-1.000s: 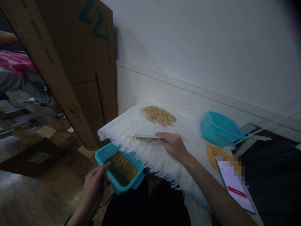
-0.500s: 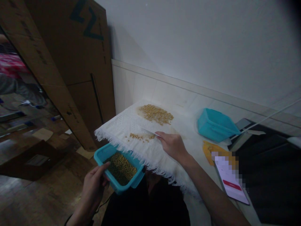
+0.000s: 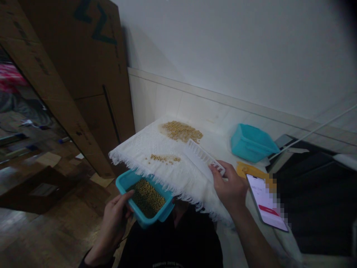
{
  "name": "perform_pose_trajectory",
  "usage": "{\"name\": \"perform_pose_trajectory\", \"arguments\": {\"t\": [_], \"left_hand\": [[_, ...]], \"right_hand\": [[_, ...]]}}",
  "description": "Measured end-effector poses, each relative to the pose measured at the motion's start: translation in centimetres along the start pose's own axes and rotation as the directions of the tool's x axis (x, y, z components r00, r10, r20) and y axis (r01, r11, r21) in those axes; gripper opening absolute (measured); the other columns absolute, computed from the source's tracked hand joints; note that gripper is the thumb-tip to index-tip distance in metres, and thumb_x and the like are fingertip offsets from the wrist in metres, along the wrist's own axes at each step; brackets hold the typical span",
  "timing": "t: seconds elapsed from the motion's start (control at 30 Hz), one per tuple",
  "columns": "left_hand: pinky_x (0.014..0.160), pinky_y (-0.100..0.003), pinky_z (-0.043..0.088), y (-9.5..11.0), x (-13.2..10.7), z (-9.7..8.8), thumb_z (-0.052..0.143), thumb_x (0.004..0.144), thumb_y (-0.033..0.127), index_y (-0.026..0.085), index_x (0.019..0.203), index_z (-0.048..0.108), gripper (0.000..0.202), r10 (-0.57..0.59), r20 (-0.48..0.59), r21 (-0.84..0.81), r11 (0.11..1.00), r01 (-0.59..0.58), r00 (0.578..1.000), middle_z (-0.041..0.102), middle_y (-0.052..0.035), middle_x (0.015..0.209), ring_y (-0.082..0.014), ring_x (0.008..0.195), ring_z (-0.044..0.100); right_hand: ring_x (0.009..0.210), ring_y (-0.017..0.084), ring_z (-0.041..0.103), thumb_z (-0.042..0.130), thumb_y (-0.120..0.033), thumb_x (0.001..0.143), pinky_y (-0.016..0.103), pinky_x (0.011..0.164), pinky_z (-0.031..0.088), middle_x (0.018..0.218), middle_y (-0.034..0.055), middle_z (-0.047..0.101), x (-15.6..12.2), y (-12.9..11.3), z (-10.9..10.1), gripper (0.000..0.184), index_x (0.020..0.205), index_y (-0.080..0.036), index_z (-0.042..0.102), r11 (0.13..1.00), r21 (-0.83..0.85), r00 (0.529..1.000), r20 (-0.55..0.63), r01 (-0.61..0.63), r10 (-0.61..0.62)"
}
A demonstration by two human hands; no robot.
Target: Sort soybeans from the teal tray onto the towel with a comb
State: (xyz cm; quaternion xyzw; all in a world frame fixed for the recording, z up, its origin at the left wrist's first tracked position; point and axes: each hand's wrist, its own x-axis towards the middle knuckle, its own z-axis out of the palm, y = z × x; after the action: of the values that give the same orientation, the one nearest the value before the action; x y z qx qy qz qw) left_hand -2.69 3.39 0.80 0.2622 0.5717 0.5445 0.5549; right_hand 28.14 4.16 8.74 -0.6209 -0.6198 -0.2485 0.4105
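Currently, white compartmented tray [image 3: 205, 156], pinched in right hand [image 3: 230, 186], points lengthwise toward far edge of fringed cloth [image 3: 156, 143], swung rightward since earlier; left hand [image 3: 115, 213] clasps teal tub [image 3: 149, 220].

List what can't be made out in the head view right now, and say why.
All in the head view:
Left hand: lower fingertips, hidden by the held blue container.
White slatted tool: part covered by the right hand.
Other blue container: floor, behind its near wall.
Phone: text too small; part pixelated.
Red-and-white fabric: blurred, cut off by the left edge.
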Motion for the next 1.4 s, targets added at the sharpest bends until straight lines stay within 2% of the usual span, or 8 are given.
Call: {"name": "perform_pose_trajectory", "arguments": {"t": [0.17,0.3,0.43,0.57,0.8,0.97,1.4], "left_hand": [[0.033,-0.022,0.029,-0.4,-0.3,0.5,0.073,0.066,0.042,0.021,0.044,0.052,0.037,-0.004,0.015,0.020,1.000,0.004,1.000,0.043,0.0053,0.036,-0.0078,0.031,0.033],[0.034,-0.021,0.028,-0.2,-0.7,0.9,0.073,0.065,0.043,0.020,0.044,0.051,0.038,-0.001,0.019,0.042,0.999,0.000,1.000,0.044,0.0049,0.037,-0.0071,0.032,0.032],[0.034,-0.021,0.027,-0.1,-0.9,1.1,0.074,0.065,0.042,0.020,0.046,0.052,0.036,-0.014,0.026,0.021,1.000,0.013,1.000,0.045,0.0050,0.038,-0.0069,0.033,0.032],[0.034,-0.021,0.027,0.1,-1.0,1.1,0.074,0.064,0.042,0.020,0.046,0.053,0.035,-0.025,0.017,0.022,0.999,0.024,1.000,0.046,0.0046,0.037,-0.0069,0.033,0.032],[0.033,-0.021,0.028,-0.1,-0.7,0.9,0.072,0.065,0.043,0.021,0.045,0.050,0.037,-0.026,0.031,0.030,0.999,0.025,0.999,0.041,0.0059,0.035,-0.0075,0.031,0.032],[0.034,-0.021,0.029,-0.2,-0.8,0.8,0.075,0.066,0.040,0.020,0.045,0.053,0.036,-0.040,0.028,-0.026,0.999,0.041,0.999,0.043,0.0054,0.036,-0.0070,0.032,0.033],[0.034,-0.022,0.029,0.3,-1.2,0.8,0.076,0.066,0.041,0.019,0.044,0.053,0.040,-0.032,0.060,-0.032,0.999,0.034,0.998,0.044,0.0046,0.036,-0.0074,0.032,0.033]], "right_hand": [[0.049,0.015,0.067,0.053,-0.040,0.095,0.022,0.048,0.043,0.067,0.0038,0.074,-1.8,-0.6,0.1,0.029,0.098,-0.017,0.070,0.999,0.038,0.999,0.053,0.001,-0.003],[0.048,0.013,0.066,0.050,-0.034,0.097,0.021,0.048,0.042,0.062,0.0038,0.072,-2.4,-1.5,0.6,0.029,0.089,-0.015,0.070,0.993,0.086,0.995,0.050,0.080,-0.084],[0.048,0.013,0.066,0.051,-0.032,0.098,0.021,0.049,0.043,0.064,0.0036,0.073,-2.5,-2.3,-0.1,0.027,0.088,-0.016,0.071,0.987,0.104,0.990,0.060,0.120,-0.127],[0.050,0.014,0.067,0.047,-0.034,0.099,0.020,0.051,0.046,0.063,0.0039,0.073,-2.5,-2.8,-0.8,0.032,0.088,-0.018,0.072,0.989,0.105,0.987,0.113,0.104,-0.116],[0.048,0.016,0.067,0.045,-0.041,0.099,0.023,0.049,0.047,0.060,0.0042,0.072,-2.7,-2.7,-1.5,0.038,0.086,-0.019,0.073,0.997,0.064,0.993,0.111,0.036,-0.043],[0.049,0.016,0.068,0.045,-0.042,0.099,0.023,0.048,0.046,0.062,0.0043,0.073,-2.9,-3.0,-1.7,0.038,0.086,-0.019,0.073,0.996,0.087,0.990,0.132,0.032,-0.044],[0.048,0.015,0.067,0.046,-0.041,0.098,0.021,0.048,0.046,0.061,0.0046,0.073,-3.0,-3.7,-2.1,0.038,0.085,-0.018,0.072,0.989,0.137,0.990,0.124,0.055,-0.072]]}}
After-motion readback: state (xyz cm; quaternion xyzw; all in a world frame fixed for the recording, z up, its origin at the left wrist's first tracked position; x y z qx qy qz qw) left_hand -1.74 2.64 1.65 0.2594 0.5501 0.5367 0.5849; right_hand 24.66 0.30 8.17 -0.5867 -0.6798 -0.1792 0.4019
